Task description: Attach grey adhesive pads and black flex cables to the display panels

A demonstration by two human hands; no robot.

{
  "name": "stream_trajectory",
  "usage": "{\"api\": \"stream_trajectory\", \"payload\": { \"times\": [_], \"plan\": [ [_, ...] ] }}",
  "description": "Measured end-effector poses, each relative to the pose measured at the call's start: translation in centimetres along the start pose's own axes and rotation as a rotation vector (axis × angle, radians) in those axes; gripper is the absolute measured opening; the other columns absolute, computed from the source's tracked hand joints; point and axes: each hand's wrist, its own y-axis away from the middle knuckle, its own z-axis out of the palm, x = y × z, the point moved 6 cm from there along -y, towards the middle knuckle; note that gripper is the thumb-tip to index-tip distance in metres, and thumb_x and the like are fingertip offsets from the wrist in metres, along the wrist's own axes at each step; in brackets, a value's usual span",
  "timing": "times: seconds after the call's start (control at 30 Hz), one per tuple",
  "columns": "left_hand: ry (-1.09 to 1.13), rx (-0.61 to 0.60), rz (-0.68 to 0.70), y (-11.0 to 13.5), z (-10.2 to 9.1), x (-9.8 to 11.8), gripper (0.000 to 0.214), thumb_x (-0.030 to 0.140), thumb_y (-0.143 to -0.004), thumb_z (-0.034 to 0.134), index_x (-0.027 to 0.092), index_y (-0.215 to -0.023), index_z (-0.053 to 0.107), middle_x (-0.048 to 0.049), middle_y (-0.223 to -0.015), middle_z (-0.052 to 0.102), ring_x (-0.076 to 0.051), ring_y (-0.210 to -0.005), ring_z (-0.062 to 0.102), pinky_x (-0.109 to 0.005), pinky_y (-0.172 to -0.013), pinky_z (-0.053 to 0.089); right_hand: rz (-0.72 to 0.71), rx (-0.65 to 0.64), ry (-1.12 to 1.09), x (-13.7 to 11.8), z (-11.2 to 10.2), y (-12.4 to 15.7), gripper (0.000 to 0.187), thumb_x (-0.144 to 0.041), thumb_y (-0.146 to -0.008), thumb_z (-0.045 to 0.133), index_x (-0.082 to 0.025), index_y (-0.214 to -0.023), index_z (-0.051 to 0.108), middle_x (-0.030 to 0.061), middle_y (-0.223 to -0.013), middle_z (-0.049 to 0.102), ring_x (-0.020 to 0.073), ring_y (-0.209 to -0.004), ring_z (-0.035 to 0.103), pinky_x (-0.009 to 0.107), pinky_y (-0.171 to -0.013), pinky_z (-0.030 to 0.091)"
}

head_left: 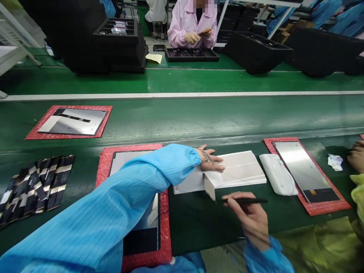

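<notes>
My left hand (pixel 209 159) is pressed flat on a stack of white paper sheets (pixel 241 167), fingers spread; its blue sleeve crosses over a display panel (pixel 142 239) lying on red bubble wrap (pixel 166 231). One paper flap (pixel 209 185) stands bent up at the stack's near edge. Close in front of the sheets, my right hand (pixel 251 216) is closed around a slim black pen (pixel 253 200), slightly blurred. The pen's thin end points left, near the flap. Beside the sheets, on the right, rests a white rounded plastic object (pixel 278 174).
Another panel (pixel 305 167) on red wrap lies right, near a crumpled white scrap (pixel 335 162) and a neighbour's hand (pixel 356 156). Dark flex strips (pixel 51 182) lie left. A wrapped panel (pixel 76 121) sits farther back. Across the green bench, a person in pink (pixel 193 26) works behind a black tray (pixel 192 55).
</notes>
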Motion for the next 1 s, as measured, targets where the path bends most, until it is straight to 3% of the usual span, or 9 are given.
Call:
{"api": "stream_trajectory", "payload": {
  "times": [0.07,0.17,0.3,0.4,0.5,0.6,0.7,0.83,1.0],
  "plan": [
    [-0.125,-0.064,0.04,0.7,0.3,0.9,0.031,0.021,-0.065,0.079,0.033,-0.093,0.079,0.0042,-0.131,0.067,-0.041,-0.144,0.032,-0.056,-0.12,0.001,-0.018,-0.052,-0.019,-0.9,0.0,2.1,0.025,-0.041,-0.058,0.088,-0.024,-0.065,0.071,0.0046,-0.065,0.071,0.0237,-0.06,0.067,0.034,-0.051,0.061],
    [-0.353,-0.131,0.12,2.4,0.4,3.0,0.055,0.006,-0.065,0.075,0.029,-0.115,0.074,0.0024,-0.15,0.051,-0.04,-0.148,0.024,-0.052,-0.121,0.0,0.008,-0.003,-0.057,-1.7,-0.6,3.6,0.027,-0.043,-0.055,0.09,-0.026,-0.062,0.07,0.004,-0.063,0.069,0.0231,-0.059,0.067,0.031,-0.046,0.06],
    [-0.366,0.063,0.195,6.0,-2.5,7.2,0.063,0.009,-0.069,0.075,0.027,-0.129,0.065,0.0007,-0.158,0.04,-0.036,-0.147,0.028,-0.047,-0.122,0.01,0.059,0.095,-0.081,-2.3,-0.4,3.9,0.036,-0.05,-0.049,0.093,-0.025,-0.063,0.071,0.0038,-0.064,0.071,0.0168,-0.052,0.063,0.025,-0.048,0.059],
    [-0.243,0.228,0.116,11.4,-5.4,8.9,0.03,0.024,-0.082,0.068,0.022,-0.111,0.073,-0.0067,-0.128,0.067,-0.033,-0.119,0.057,-0.039,-0.102,0.04,0.047,0.107,-0.103,-3.0,1.1,4.3,0.038,-0.052,-0.046,0.093,-0.025,-0.062,0.071,0.0024,-0.062,0.071,0.0151,-0.05,0.061,0.023,-0.046,0.057],
    [-0.092,0.428,-0.043,19.5,-6.4,7.5,0.017,0.03,-0.087,0.059,0.02,-0.079,0.069,-0.003,-0.081,0.07,-0.021,-0.079,0.063,-0.03,-0.072,0.045,0.044,0.074,-0.182,-3.5,3.1,4.8,0.04,-0.052,-0.043,0.094,-0.025,-0.06,0.069,0.0012,-0.062,0.071,0.0138,-0.049,0.062,0.022,-0.047,0.056],
    [0.283,0.475,-0.298,27.0,-3.1,3.2,0.035,0.047,-0.086,0.057,0.019,-0.066,0.058,0.001,-0.061,0.06,-0.012,-0.054,0.05,-0.024,-0.051,0.034,0.03,0.02,-0.243,-4.1,5.3,5.4,0.041,-0.05,-0.044,0.095,-0.025,-0.061,0.068,0.0011,-0.062,0.072,0.0135,-0.048,0.062,0.022,-0.047,0.057],
    [0.757,0.448,-0.436,31.2,2.2,0.1,0.052,0.069,-0.076,0.059,0.018,-0.072,0.054,0.0039,-0.057,0.056,-0.006,-0.04,0.039,-0.021,-0.04,0.025,0.0,-0.024,-0.261,-4.8,7.3,5.9,0.041,-0.049,-0.043,0.096,-0.025,-0.062,0.068,0.0014,-0.061,0.071,0.0145,-0.049,0.063,0.023,-0.047,0.058],
    [1.113,0.474,-0.432,32.5,5.7,-0.3,0.064,0.077,-0.06,0.07,0.017,-0.075,0.053,0.0027,-0.061,0.059,-0.005,-0.041,0.046,-0.018,-0.036,0.026,0.021,-0.098,-0.279,-5.4,9.9,7.1,0.042,-0.049,-0.041,0.097,-0.025,-0.061,0.068,0.0015,-0.062,0.072,0.0156,-0.053,0.066,0.021,-0.047,0.058],
    [1.267,0.539,-0.442,32.5,5.9,0.1,0.057,0.059,-0.047,0.086,0.016,-0.067,0.054,0.0022,-0.059,0.058,-0.006,-0.046,0.049,-0.018,-0.039,0.033,-0.015,-0.165,-0.296,-5.9,11.2,8.6,0.039,-0.047,-0.047,0.096,-0.025,-0.063,0.068,0.0009,-0.061,0.072,0.0158,-0.053,0.068,0.02,-0.046,0.058]
  ]
}}
